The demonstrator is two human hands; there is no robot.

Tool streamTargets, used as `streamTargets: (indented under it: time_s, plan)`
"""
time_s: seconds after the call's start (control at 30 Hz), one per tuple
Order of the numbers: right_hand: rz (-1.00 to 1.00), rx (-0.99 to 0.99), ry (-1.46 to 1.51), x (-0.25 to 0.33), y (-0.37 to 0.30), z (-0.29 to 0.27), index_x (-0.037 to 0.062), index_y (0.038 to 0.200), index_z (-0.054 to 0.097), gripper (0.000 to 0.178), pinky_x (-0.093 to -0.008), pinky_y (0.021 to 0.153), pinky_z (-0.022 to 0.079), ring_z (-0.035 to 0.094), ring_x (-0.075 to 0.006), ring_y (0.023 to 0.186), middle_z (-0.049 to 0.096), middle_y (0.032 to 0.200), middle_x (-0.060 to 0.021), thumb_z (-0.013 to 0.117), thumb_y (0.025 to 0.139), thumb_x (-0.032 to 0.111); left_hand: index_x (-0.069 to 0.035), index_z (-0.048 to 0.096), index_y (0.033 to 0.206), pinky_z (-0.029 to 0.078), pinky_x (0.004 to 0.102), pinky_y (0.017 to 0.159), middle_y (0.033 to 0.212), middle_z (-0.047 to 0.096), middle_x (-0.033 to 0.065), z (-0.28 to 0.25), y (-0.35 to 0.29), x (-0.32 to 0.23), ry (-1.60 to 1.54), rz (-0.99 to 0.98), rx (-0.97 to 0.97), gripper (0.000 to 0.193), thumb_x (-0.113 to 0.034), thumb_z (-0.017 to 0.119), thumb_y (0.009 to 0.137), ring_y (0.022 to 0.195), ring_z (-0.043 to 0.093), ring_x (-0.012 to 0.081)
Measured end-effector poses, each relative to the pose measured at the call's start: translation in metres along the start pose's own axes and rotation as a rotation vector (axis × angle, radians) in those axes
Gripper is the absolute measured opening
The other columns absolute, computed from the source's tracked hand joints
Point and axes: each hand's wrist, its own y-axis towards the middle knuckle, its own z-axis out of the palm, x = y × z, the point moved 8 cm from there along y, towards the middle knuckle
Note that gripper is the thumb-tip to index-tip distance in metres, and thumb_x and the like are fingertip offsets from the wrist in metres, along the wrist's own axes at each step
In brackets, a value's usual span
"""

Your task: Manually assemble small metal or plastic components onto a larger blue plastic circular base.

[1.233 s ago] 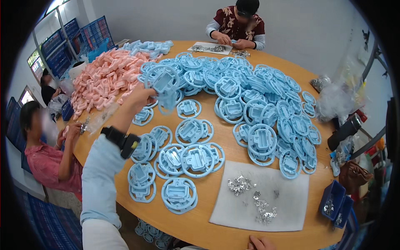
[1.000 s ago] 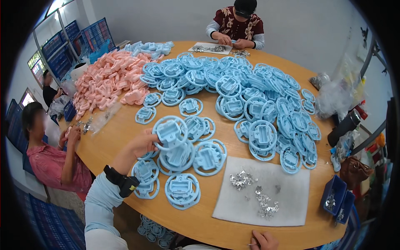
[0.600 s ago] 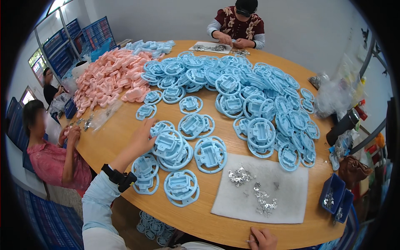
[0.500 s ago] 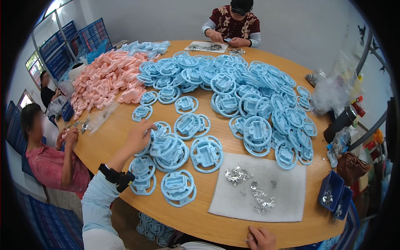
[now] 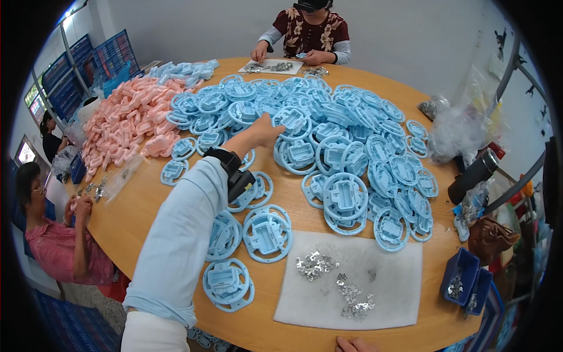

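My left hand (image 5: 264, 130) reaches out over the near side of a large heap of light-blue plastic toy steering wheels (image 5: 346, 126). Its fingers are curled at the left edge of one blue steering wheel (image 5: 292, 119), which lies on top of others. Below my left forearm sit small stacks of the same blue wheels (image 5: 267, 233). Only the knuckles of my right hand (image 5: 353, 345) show at the bottom edge, so its fingertips are hidden. Just beyond it lies a white mat (image 5: 396, 296) with small silvery metal pieces (image 5: 316, 265) in loose piles.
Pink plastic parts (image 5: 126, 120) are heaped at the far left. One person (image 5: 314, 35) works across the table, another (image 5: 64, 234) at the left. A black bottle (image 5: 474, 176), plastic bags (image 5: 463, 132) and blue bins (image 5: 458, 276) line the right side.
My left hand has moved away from the near stacks, farther out and right, to the big heap. The view has shifted, and less of my right hand shows at the lower edge.
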Motion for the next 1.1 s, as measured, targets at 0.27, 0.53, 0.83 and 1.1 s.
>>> streamTargets:
  time_s: [0.27,0.53,0.83,1.1]
  plan:
    - [-0.021,-0.005,0.001,0.000,-0.002,-0.001,0.0086,0.108,0.064,0.036,-0.0347,0.059,0.050,0.060,-0.0272,0.070,0.061,0.087,-0.0107,0.067,0.072,0.006,0.002,0.055,0.097,0.057,0.0298,0.065,0.091,0.062,0.0114,-0.020,-0.025,-0.005,-0.590,-0.102,0.085,0.019,-0.008,0.055,0.081,0.076,0.066,0.0215]
    - [0.008,0.003,0.010,-0.009,-0.013,0.010,0.0118,0.104,0.065,0.036,-0.0320,0.048,0.047,0.055,-0.0211,0.054,0.052,0.075,-0.0038,0.069,0.068,0.014,-0.008,0.055,0.106,0.050,0.0227,0.056,0.084,0.061,0.0027,-0.086,-0.200,0.034,-0.651,-0.096,0.233,0.022,-0.010,0.054,0.084,0.065,0.061,0.0113]
    - [-0.013,0.040,-0.004,-0.002,-0.011,0.010,0.0096,0.105,0.062,0.033,-0.0352,0.050,0.047,0.058,-0.0258,0.060,0.055,0.081,-0.0076,0.067,0.073,0.011,-0.005,0.054,0.118,0.043,0.0166,0.051,0.080,0.061,-0.0021,-0.006,-0.370,0.065,-0.750,-0.067,0.232,0.029,-0.017,0.054,0.091,0.059,0.054,0.0028]
    - [-0.109,0.053,-0.100,0.028,0.042,0.011,0.0079,0.105,0.060,0.029,-0.0363,0.056,0.050,0.061,-0.0276,0.068,0.056,0.093,-0.0081,0.066,0.076,0.013,0.000,0.054,0.122,0.045,0.0195,0.068,0.092,0.062,-0.0018,0.057,-0.413,0.040,-0.849,0.031,0.324,0.032,-0.017,0.051,0.095,0.078,0.056,0.0038]
